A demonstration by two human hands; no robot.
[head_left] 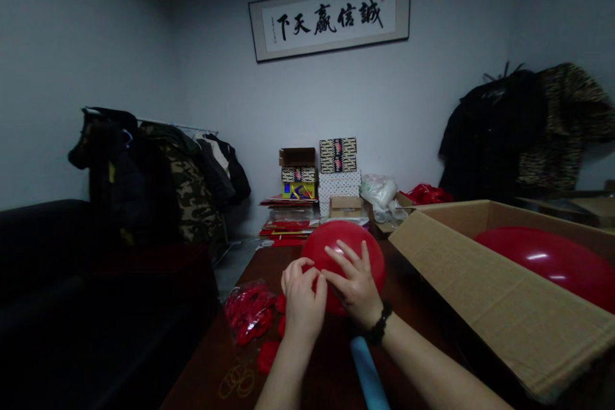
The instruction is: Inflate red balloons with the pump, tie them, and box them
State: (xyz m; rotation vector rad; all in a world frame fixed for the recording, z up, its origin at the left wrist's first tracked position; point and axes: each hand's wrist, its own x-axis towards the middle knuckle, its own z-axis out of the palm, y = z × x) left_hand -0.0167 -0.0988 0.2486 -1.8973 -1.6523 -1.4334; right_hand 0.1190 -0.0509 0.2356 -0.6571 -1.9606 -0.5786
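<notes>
An inflated red balloon (346, 237) is in front of me above the table. My left hand (303, 295) is at its near side, with the thumb and forefinger pinched together at what looks like the balloon's neck. My right hand (354, 282), with a dark band on the wrist, meets those fingertips with its own. Its other fingers spread over the balloon's surface. The neck itself is mostly hidden by my fingers. Below my right wrist lies a light blue tube-like object (368, 371).
Left of my hands are a clear bag of red balloons (250, 311), loose red pieces (268, 357) and several yellowish rubber bands (237, 381). A cardboard box (494, 288) at the right holds a large red balloon (548, 256). Stacked boxes (339, 186) stand behind.
</notes>
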